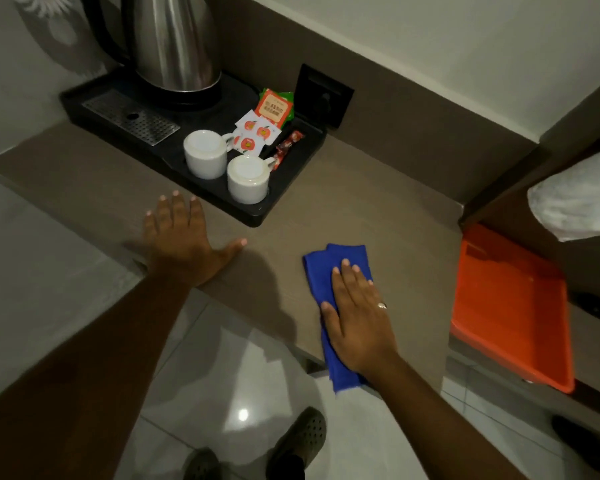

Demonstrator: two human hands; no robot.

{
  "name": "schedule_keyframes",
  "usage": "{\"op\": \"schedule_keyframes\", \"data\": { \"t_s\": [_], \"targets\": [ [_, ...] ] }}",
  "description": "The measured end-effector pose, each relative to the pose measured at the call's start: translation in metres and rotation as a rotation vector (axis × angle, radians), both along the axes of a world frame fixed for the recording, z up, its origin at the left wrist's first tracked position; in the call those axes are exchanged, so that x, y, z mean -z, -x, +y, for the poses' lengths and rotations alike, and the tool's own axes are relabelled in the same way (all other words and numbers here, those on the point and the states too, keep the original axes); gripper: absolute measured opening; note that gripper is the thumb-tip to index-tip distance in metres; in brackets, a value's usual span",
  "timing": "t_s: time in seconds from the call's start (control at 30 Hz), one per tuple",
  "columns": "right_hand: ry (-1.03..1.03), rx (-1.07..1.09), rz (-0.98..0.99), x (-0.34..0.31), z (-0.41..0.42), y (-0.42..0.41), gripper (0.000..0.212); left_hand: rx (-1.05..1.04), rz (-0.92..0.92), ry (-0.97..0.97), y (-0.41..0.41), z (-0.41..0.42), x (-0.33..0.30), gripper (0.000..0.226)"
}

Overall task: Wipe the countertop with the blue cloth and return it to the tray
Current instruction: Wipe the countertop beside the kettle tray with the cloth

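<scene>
Blue cloth (321, 271): one; cups (205, 154): two.

Steel kettle (174, 43) and two white cups (205, 154) stand on a black tray (257, 216).

A bright blue cloth (329, 292), folded into a long strip, lay flat near the front edge of the brown desk (378, 209), its near end hanging slightly past that edge. The right hand (357, 323) pressed palm-down on it, fingers spread. An empty orange tray (510, 306), rectangular with a raised rim, sat well apart to the right on a lower surface.
</scene>
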State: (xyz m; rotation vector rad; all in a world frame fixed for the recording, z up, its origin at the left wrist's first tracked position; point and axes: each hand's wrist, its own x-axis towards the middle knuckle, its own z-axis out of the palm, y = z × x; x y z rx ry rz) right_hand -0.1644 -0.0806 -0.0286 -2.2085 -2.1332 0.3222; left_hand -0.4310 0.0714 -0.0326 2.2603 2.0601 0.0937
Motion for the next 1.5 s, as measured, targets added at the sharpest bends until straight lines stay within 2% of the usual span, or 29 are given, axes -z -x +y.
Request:
{"op": "schedule_keyframes", "data": {
  "t_s": [0.17,0.4,0.47,0.53,0.63,0.7,0.77,0.87,1.03,1.13,1.33,1.43,1.5],
  "targets": [
    [-0.026,0.318,0.008,-0.005,-0.020,-0.052,0.065,0.022,-0.029,-0.052,-0.002,-0.006,-0.003,0.121],
    [0.024,0.747,-0.028,-0.017,0.086,-0.051,0.065,-0.015,-0.048,-0.041,-0.003,0.004,0.001,0.120],
    [0.021,0.694,-0.008,-0.016,0.119,-0.026,0.066,-0.017,-0.052,-0.038,-0.003,0.006,0.005,0.119],
    [-0.018,0.478,0.003,-0.010,0.130,0.003,0.066,-0.010,-0.057,-0.037,-0.002,0.007,0.007,0.118],
    [-0.024,0.112,0.010,-0.005,0.096,0.009,0.067,-0.008,-0.067,-0.024,-0.002,0.007,0.006,0.117],
    [0.001,-0.006,0.026,-0.005,0.069,-0.022,0.067,-0.011,-0.066,-0.013,-0.002,0.007,0.004,0.116],
    [0.003,0.044,0.041,-0.007,0.058,-0.058,0.066,-0.012,-0.061,0.005,-0.001,0.006,0.004,0.117],
    [-0.011,0.253,0.008,-0.007,0.072,-0.093,0.063,-0.007,-0.058,0.006,-0.001,0.007,0.004,0.117],
    [-0.013,0.583,-0.039,-0.012,0.150,-0.114,0.064,-0.015,-0.073,-0.009,-0.003,0.006,0.002,0.116],
    [0.040,0.684,-0.045,-0.016,0.200,-0.099,0.068,-0.029,-0.052,-0.008,-0.005,0.006,0.000,0.117],
    [0.017,0.418,-0.043,-0.011,0.251,-0.018,0.066,-0.045,-0.039,0.013,-0.007,0.008,0.001,0.119],
    [-0.021,0.263,-0.034,-0.005,0.223,0.003,0.065,-0.044,-0.039,-0.001,-0.005,0.009,0.004,0.119],
    [-0.030,0.060,-0.003,-0.003,0.177,0.007,0.066,-0.039,-0.027,0.004,-0.004,0.009,0.004,0.120]
  ]
}}
